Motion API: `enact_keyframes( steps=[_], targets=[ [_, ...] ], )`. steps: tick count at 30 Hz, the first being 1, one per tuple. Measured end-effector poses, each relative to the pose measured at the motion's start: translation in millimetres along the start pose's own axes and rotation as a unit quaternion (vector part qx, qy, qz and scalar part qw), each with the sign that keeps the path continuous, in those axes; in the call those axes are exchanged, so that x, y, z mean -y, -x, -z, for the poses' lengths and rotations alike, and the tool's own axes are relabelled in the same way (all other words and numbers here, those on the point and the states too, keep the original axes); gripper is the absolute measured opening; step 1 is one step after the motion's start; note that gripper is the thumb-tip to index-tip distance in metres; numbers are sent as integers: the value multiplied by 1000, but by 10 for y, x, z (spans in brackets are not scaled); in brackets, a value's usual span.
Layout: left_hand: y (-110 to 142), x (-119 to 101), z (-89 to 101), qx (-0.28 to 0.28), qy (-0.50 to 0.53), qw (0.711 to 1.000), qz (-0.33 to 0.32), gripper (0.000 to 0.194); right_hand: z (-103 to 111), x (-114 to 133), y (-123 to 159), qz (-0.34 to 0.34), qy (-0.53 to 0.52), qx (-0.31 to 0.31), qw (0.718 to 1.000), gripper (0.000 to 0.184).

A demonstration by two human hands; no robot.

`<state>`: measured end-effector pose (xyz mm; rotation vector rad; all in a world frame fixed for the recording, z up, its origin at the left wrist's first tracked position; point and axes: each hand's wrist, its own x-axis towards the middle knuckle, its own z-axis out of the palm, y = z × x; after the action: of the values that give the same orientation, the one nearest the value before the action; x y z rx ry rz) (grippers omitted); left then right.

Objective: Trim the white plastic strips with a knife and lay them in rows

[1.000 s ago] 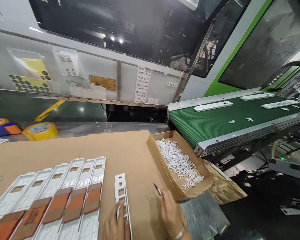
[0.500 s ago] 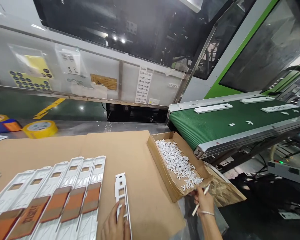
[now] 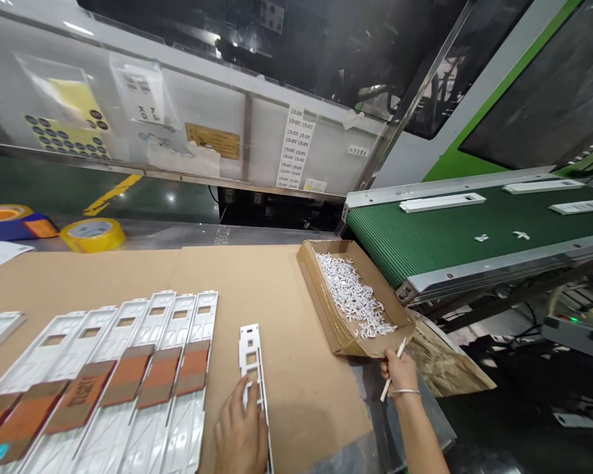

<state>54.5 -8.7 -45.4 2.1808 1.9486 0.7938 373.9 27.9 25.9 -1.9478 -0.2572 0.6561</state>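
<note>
My left hand (image 3: 242,424) rests on a narrow white plastic strip (image 3: 252,357) with rectangular cutouts, its fingers curled over the strip's edge against the cardboard. Whatever lies under the fingers is hidden. My right hand (image 3: 401,372) is closed around a thin, pale, pen-like stick (image 3: 394,370). Those same fingers are at the near edge of a shallow cardboard box (image 3: 321,306) and seem to pinch it. Inside the box lies a heap of small white plastic pieces (image 3: 353,296). Left of my left hand, several white plastic panels (image 3: 202,322) with brown-orange pads (image 3: 192,368) lie side by side.
A green conveyor belt (image 3: 425,240) behind the box carries white strips (image 3: 442,203) and small loose pieces. Yellow tape (image 3: 93,235) and blue-orange rolls (image 3: 14,224) sit at the back left. Crumpled brown paper (image 3: 439,362) lies right of the box.
The view has shifted a little. The near end of the box has moved away or up along with my right hand. My left hand stays on the white strip.
</note>
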Motion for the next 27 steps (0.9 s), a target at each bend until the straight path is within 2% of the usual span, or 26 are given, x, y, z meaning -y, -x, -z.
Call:
enact_keyframes(
  steps=[4, 8, 10, 13, 16, 19, 21, 23, 27],
  targets=[
    [-46, -29, 76, 28, 8, 1000, -10, 43, 163, 3, 115, 32, 10, 8, 999, 28],
    [-94, -46, 187, 50, 8, 998, -49, 54, 322, -82, 501, 101, 4, -5, 995, 64],
    [-118, -64, 243, 54, -10, 996, -71, 57, 342, -179, 770, 119, 7, 42, 992, 68],
    [-124, -80, 305, 58, -48, 992, -102, 57, 250, -332, 1142, 121, 80, 183, 972, 61],
    [-52, -56, 338, 53, -71, 986, -143, 56, 40, -413, 1361, 170, 170, 299, 924, 51],
    [55, -23, 370, 50, -60, 982, -172, 52, -226, -407, 1421, 308, 217, 350, 857, 39],
    [77, -20, 408, 56, -46, 985, -156, 51, -411, -378, 1409, 403, 237, 359, 808, 35],
    [23, -31, 457, 53, -44, 988, -142, 52, -588, -337, 1384, 470, 267, 359, 761, 35],
    [-217, -39, 525, 40, -86, 976, -196, 54, -873, -212, 1342, 537, 351, 325, 695, 36]
  ],
)
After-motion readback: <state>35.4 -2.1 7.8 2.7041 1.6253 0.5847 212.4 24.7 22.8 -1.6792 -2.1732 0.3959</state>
